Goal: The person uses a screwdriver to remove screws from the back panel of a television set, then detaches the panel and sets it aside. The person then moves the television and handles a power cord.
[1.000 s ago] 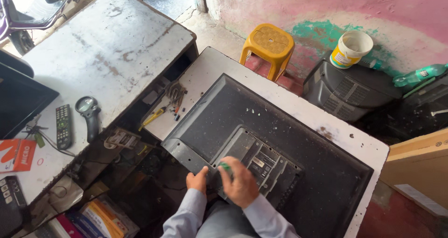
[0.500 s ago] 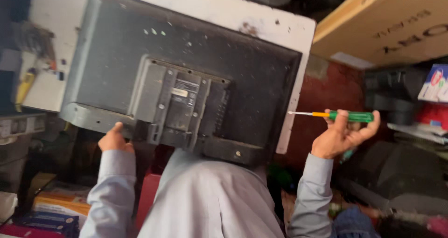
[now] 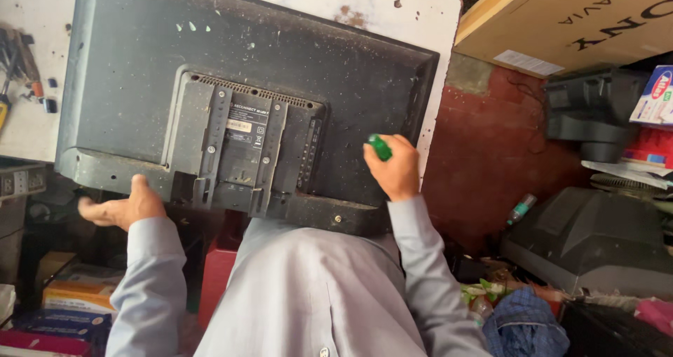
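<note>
A dusty black flat television (image 3: 238,98) lies face down on a white table (image 3: 392,7), its back panel toward me. My right hand (image 3: 396,168) is closed around a green-handled screwdriver (image 3: 379,147) and rests on the television's back near its right side; the shaft is hidden. My left hand (image 3: 119,206) is below the television's lower left edge, thumb touching the rim, fingers spread and blurred, holding nothing.
Loose hand tools (image 3: 17,66) lie on the table at the far left. A cardboard box (image 3: 575,21) sits upper right above a red wall. Dark old television casings (image 3: 596,238) and clutter fill the right; boxes (image 3: 70,297) lie lower left.
My right hand has swung in from the right with the screwdriver and now rests on the television's back. The view has moved closer. My left hand has dropped slightly below the edge.
</note>
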